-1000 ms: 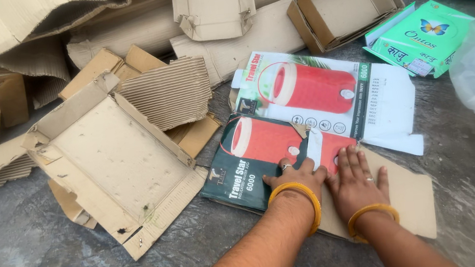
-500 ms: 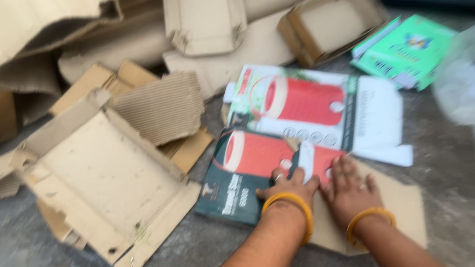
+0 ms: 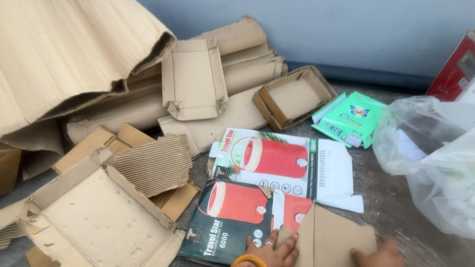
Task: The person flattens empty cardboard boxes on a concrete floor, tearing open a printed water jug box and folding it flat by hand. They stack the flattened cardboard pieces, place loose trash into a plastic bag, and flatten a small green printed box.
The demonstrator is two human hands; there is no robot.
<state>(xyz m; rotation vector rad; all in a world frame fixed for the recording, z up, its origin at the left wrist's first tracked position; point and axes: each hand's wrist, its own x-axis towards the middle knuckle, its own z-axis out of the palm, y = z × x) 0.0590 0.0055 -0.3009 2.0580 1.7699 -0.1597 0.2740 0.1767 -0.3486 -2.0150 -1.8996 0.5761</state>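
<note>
Pressing both hands flat, you are holding a brown flap (image 3: 331, 241) down: left hand (image 3: 271, 256) on printed box (image 3: 229, 222), right hand (image 3: 380, 257) on flap.

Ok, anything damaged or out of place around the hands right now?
Yes. The big corrugated sheet at top left is crushed with a ragged edge. The open tray box has torn, stained flaps. Both hands press a folded cardboard flap.

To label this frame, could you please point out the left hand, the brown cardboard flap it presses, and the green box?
left hand (image 3: 271, 256), head view, back of the hand.
brown cardboard flap (image 3: 334, 241), head view, middle of its face.
green box (image 3: 353, 118), head view, top face.
</note>
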